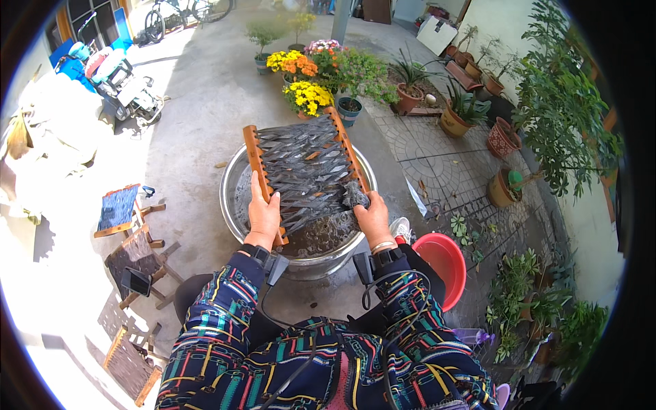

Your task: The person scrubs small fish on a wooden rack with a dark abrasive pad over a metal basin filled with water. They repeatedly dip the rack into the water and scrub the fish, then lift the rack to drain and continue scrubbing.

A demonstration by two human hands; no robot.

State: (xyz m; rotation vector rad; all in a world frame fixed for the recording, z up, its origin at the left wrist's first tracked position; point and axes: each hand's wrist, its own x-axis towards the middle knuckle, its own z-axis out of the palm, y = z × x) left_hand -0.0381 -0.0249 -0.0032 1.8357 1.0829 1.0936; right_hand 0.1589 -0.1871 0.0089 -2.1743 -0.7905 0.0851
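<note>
A folding stool's woven seat [305, 166] of dark grey strips, strung between two notched wooden rails, is held tilted over a wide metal basin [226, 205]. Murky, sudsy water [328, 238] shows below the seat's near edge. My left hand [263, 218] grips the left wooden rail [252, 148], its thumb lying over the edge of the strips. At the near right corner, my right hand [373, 218] holds a grey scrubbing pad [354, 196] against the strips beside the right rail [344, 134]. Its fingertips are partly hidden by the pad.
A red plastic basin [445, 269] with water stands by my right foot. Several similar stools, including a blue-strapped one [118, 207], stand at left; a phone [136, 282] rests on one. Yellow chrysanthemums [309, 97] stand beyond the basin. Cables [312, 353] run from my wrists.
</note>
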